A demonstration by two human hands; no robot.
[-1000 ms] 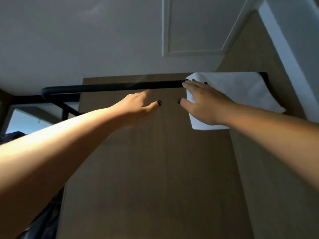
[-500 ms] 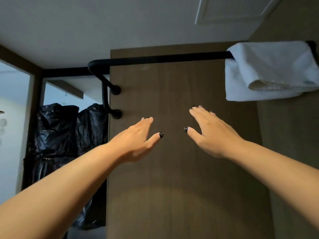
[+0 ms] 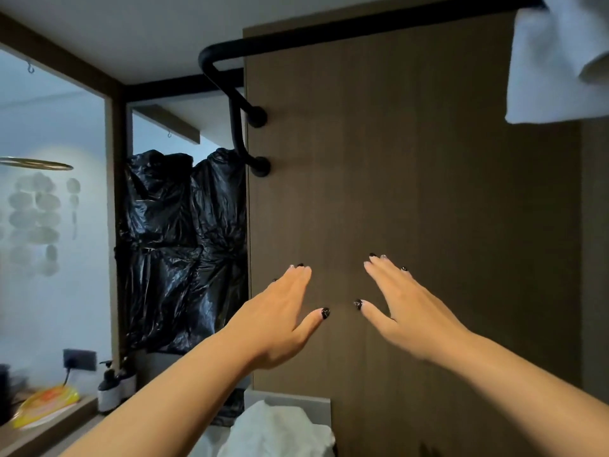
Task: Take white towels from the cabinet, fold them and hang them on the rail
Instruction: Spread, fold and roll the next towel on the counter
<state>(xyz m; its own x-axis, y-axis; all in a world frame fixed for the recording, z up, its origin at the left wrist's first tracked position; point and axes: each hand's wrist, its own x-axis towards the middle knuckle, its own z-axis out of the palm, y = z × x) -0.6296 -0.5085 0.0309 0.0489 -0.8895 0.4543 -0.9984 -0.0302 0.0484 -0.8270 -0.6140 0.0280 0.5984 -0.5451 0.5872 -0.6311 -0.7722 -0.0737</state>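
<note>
A folded white towel (image 3: 557,61) hangs over the black rail (image 3: 362,26) at the top right, partly cut off by the frame. Both of my hands are held out in front of the brown wooden panel (image 3: 428,192), well below the rail. My left hand (image 3: 280,321) and my right hand (image 3: 405,311) have straight, spread fingers and hold nothing. A crumpled white cloth (image 3: 276,430) lies at the bottom centre, below my left forearm.
Black plastic bags (image 3: 184,245) fill the opening left of the panel. The rail bends down to two wall mounts (image 3: 260,141). At the lower left, a ledge carries a pump bottle (image 3: 108,390), a yellow packet (image 3: 46,404) and a wall socket (image 3: 79,359).
My right hand left the towel on the rail. Both hands dropped away from the rail, and the view tilted down, so rail and towel now sit at the top edge.
</note>
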